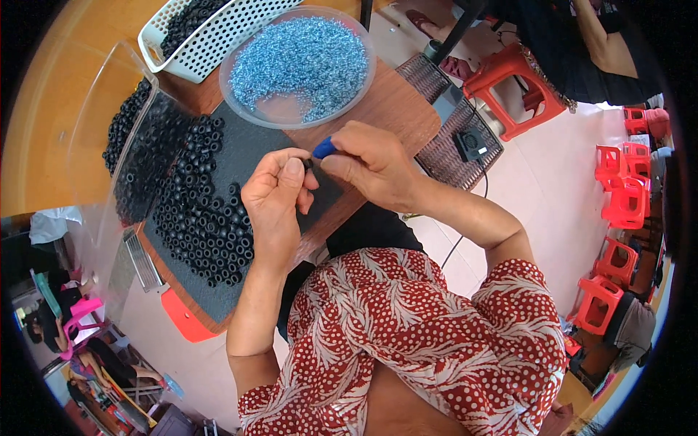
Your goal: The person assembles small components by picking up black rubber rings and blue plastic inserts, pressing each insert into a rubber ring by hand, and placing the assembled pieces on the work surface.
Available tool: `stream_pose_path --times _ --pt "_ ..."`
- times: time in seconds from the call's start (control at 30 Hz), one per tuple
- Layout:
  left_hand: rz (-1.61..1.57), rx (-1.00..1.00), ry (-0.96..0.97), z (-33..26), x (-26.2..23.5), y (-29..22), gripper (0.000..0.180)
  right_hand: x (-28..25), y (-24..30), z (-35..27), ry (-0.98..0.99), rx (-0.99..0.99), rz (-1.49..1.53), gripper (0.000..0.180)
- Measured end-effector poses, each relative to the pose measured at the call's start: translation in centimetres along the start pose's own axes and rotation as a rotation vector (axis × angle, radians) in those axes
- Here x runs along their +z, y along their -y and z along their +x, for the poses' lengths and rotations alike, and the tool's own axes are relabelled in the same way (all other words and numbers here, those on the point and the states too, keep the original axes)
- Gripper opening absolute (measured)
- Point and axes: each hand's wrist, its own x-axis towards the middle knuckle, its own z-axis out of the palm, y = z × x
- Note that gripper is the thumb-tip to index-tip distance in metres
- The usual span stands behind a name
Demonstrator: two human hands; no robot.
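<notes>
Left hand [273, 192] sat at frame center, fingers curled, thumb and forefinger pinched on a small black ring [308, 164] – ring barely visible between the fingertips. Right hand [371, 163] was just right of it, clenched around a blue-handled tool [324, 148], blue end sticking out toward the left hand; tool tip met the ring, exact contact too small to tell. Both hands hovered over a black mat [247, 149] on a brown wooden table [396, 105].

Pile of black rings [207, 218] spread across the mat, left of center, just beside the left hand. More black rings lay under a clear plastic cover [109, 145] at the left. Upper center: clear round bowl [360, 43] full of small blue metallic pieces [302, 58]. Upper left of that – white perforated basket [211, 51] holding more dark parts.

Person wore a red patterned garment [407, 341], filling the lower center. Red plastic stools [512, 83] stood on the pale floor at upper right and along the right edge. Another person's arm [603, 40] showed at the top right, well apart from the hands.
</notes>
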Motion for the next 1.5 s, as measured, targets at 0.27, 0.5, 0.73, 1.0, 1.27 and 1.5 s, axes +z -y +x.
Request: stream_pose_path --times 0.27,0.5,0.73,1.0,1.27,1.5 --pt "-0.061 0.057 -0.041 -1.6 -0.2 -0.4 0.024 1.5 1.0 1.0 0.035 -0.066 0.090 0.009" --pt "-0.097 0.087 -0.035 -2.2 -0.9 -0.6 0.026 2.1 1.3 1.4 0.034 -0.045 0.144 0.008" --pt "-0.059 0.025 -0.105 -2.6 -2.1 -0.7 0.022 3.6 1.5 1.8 0.029 -0.014 0.197 0.007" --pt "-0.114 0.016 -0.083 -2.6 -2.6 -0.6 0.019 3.2 1.9 2.5 0.191 0.150 0.275 0.008" --pt "0.076 0.196 -0.155 -3.1 -2.1 0.1 0.022 3.9 2.4 2.5 0.232 0.405 0.539 0.009" --pt "0.014 0.205 -0.143 -3.1 -2.3 -0.3 0.023 3.9 2.3 2.8 0.120 -0.001 0.059 0.012"
